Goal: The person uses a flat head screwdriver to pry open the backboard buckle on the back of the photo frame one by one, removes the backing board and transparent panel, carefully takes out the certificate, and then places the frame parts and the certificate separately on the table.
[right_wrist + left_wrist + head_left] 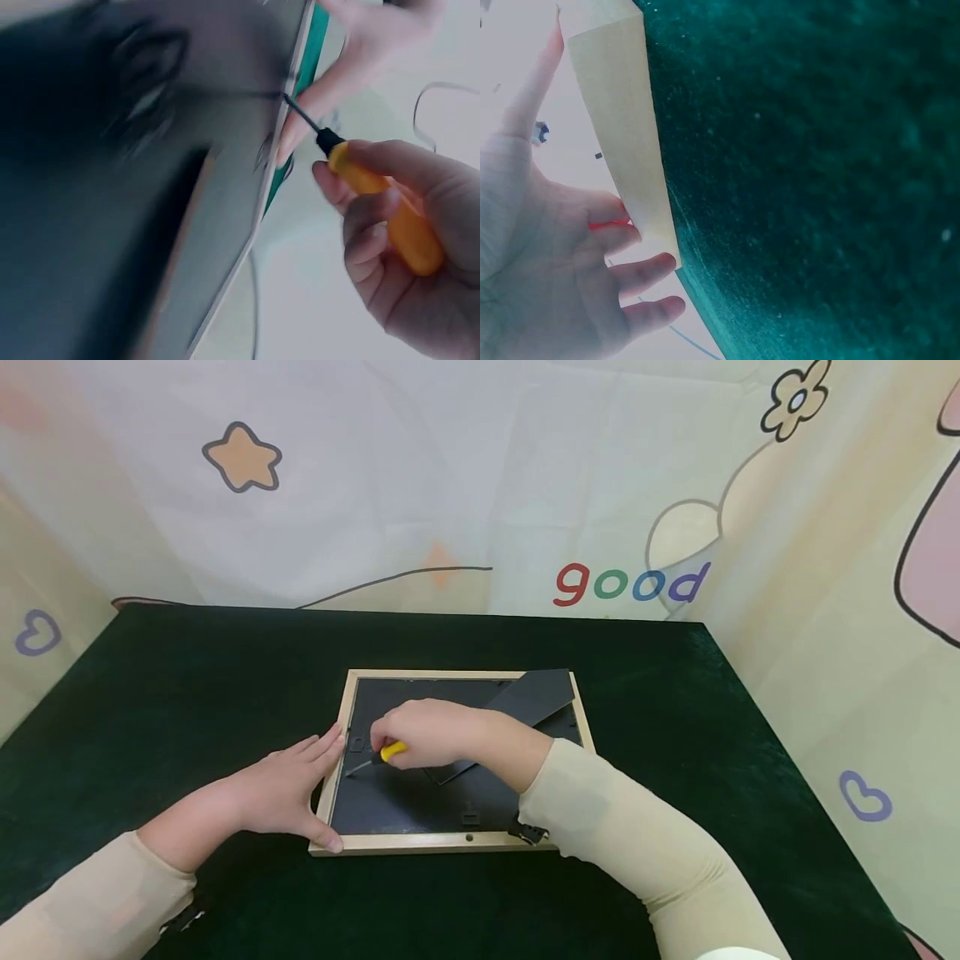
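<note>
A picture frame with a light wood rim [405, 842] lies face down on the dark green cloth, its black backing board [375, 814] upward. My left hand [281, 789] rests along the frame's left side, fingers spread and fairly straight, thumb at the near left corner. In the left wrist view, fingertips touch the wooden edge [619, 112]. My right hand [431, 733] grips a yellow-handled screwdriver [411, 240], fingers curled round the handle. Its thin shaft points left, and the tip meets the backing by the inner edge of the left rim.
A black easel leg [543, 689] slants across the backing and overhangs the far right corner. A hanger tab [470, 819] sits near the board's front edge. The green table cloth [225, 668] surrounds the frame, and a printed curtain [390, 485] stands behind.
</note>
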`<state>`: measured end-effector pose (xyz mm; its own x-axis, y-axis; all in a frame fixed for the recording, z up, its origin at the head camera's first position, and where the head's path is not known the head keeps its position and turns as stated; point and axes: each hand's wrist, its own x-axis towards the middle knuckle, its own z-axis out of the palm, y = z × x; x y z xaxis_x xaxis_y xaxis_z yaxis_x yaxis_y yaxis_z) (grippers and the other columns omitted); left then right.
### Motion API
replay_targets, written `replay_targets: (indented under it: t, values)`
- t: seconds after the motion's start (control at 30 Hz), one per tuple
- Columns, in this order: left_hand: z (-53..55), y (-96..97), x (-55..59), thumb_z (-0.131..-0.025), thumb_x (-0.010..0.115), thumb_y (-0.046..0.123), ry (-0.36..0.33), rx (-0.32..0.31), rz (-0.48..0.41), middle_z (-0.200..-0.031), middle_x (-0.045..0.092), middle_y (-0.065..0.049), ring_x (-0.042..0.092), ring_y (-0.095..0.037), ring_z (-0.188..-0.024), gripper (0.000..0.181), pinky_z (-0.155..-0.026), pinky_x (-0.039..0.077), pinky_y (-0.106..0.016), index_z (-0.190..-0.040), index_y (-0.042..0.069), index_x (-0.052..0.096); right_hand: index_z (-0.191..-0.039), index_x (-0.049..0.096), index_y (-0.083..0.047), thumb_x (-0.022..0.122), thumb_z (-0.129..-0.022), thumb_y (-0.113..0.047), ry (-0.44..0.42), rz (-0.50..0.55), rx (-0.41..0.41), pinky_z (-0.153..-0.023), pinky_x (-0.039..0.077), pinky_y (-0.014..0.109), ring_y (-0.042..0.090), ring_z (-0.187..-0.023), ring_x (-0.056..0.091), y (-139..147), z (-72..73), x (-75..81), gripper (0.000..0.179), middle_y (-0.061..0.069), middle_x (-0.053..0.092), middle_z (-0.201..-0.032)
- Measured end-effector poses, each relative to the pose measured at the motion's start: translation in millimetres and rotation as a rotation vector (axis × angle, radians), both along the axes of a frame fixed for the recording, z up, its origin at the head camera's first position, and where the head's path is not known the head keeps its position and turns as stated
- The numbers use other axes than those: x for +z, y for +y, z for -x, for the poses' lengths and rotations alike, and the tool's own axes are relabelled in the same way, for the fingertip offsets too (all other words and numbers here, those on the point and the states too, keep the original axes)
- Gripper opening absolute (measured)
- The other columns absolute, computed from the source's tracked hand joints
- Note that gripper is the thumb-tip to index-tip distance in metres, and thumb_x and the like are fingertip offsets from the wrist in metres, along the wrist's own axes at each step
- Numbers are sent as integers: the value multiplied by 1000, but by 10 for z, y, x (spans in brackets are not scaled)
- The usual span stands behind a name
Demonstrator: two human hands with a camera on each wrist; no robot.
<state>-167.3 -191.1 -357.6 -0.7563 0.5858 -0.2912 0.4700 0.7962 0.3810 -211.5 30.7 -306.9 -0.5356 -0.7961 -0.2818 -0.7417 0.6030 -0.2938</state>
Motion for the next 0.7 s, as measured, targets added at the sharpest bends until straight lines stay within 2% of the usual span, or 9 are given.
replay_targets:
  t: [0.13,0.3,0.47,0.7]
  values:
    - [-6,8,-22,-56,66,76,-6,13,9,-153,7,-21,18,-49,-133,129,-98,24,-66,-146,-3,19,-111,64,-14,62,-90,-17,44,77,-75,-85,45,21,12,-90,55,232,123,-25,22,-1,65,-105]
    - [-10,10,-6,-56,67,75,6,4,8,-153,8,-23,19,-50,-132,129,-98,25,-66,-146,-4,18,-112,65,-15,62,-90,-19,80,104,-151,-84,45,21,12,-92,54,398,245,-112,22,-2,64,-107]
    - [-10,18,-7,-56,67,75,-7,5,7,-153,7,-22,19,-49,-133,129,-98,25,-65,-146,-4,18,-114,65,-15,61,-91,-20,93,124,-139,-85,44,22,13,-92,54,394,285,-184,24,-2,64,-108]
    - [-8,14,4,-56,68,74,-14,14,7,-154,5,-21,18,-47,-134,129,-98,25,-65,-147,-3,17,-119,63,-13,61,-91,-20,105,105,-87,-91,43,24,15,-97,55,256,266,-173,29,1,64,-114]
